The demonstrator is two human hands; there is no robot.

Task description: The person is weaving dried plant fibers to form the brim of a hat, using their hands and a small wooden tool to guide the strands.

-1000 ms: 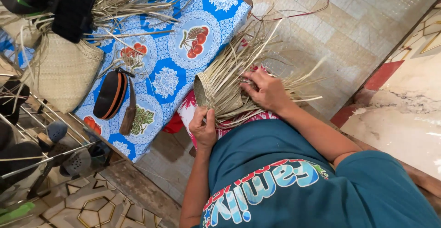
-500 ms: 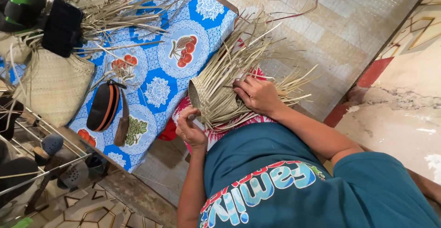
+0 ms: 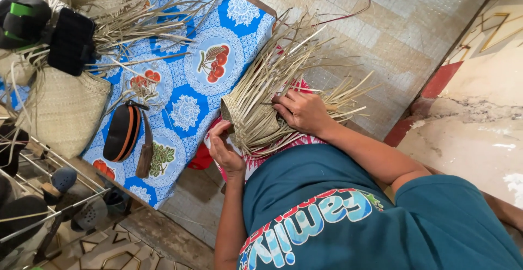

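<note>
A half-woven straw piece (image 3: 256, 120) with many loose dry strands (image 3: 305, 57) fanning up and to the right rests on my lap, over a pink and red patterned cloth (image 3: 261, 158). My left hand (image 3: 224, 151) grips the woven lower edge from the left and below. My right hand (image 3: 305, 112) lies on top of the strands at the right side, fingers pressed into the weave. I am wearing a teal shirt (image 3: 348, 215).
To the left stands a table with a blue flowered cloth (image 3: 185, 106), bearing a black and orange case with a strap (image 3: 122, 133) and loose straw. Woven straw bags (image 3: 60, 112) and black items (image 3: 71, 41) lie at far left. A wire rack (image 3: 49, 204) sits lower left.
Both hands stay on the straw piece. My left hand has slid a little lower along its edge, and my right hand has shifted slightly on the strands. The view has drifted.
</note>
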